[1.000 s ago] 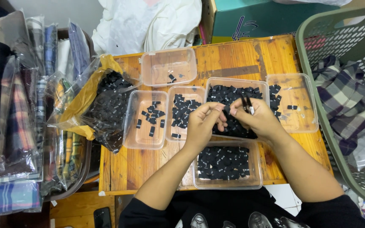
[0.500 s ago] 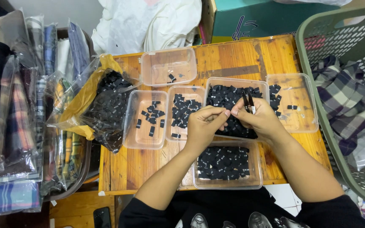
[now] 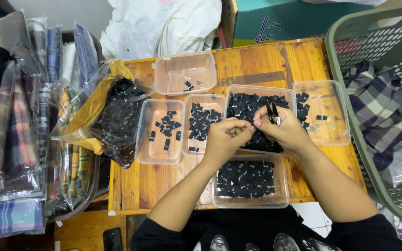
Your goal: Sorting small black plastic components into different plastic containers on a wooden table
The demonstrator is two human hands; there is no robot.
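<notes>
- The wooden tabletop (image 3: 257, 65) carries everything; a green laundry basket (image 3: 387, 56) with plaid cloth stands off its right edge, and stacked bagged fabrics sit off its left edge.
- At the left edge a clear plastic bag (image 3: 112, 116) spills a heap of small black labels; it looks soft and slumping, so you would steady it by its mouth.
- Six clear plastic containers sit in the middle: one at the back (image 3: 184, 72), four in a row, and one at the front edge (image 3: 250, 181) packed with labels laid flat.
- The big tray (image 3: 257, 100) in the row holds the loose pile, and both your hands work right over it.
- Your right hand (image 3: 282, 130) has its fingers curled around small dark snips (image 3: 272, 113), blades pointing toward the back edge.
- Your left hand (image 3: 226, 137) is pinched narrow, thumb against fingertips, meeting the right thumb; it seems to hold one black label, though the piece itself is hidden.
- Judging by their look, the labels are feather-light, thin, floppy woven bits that slide over each other; take one by its edge with fingertips only, gently.
</notes>
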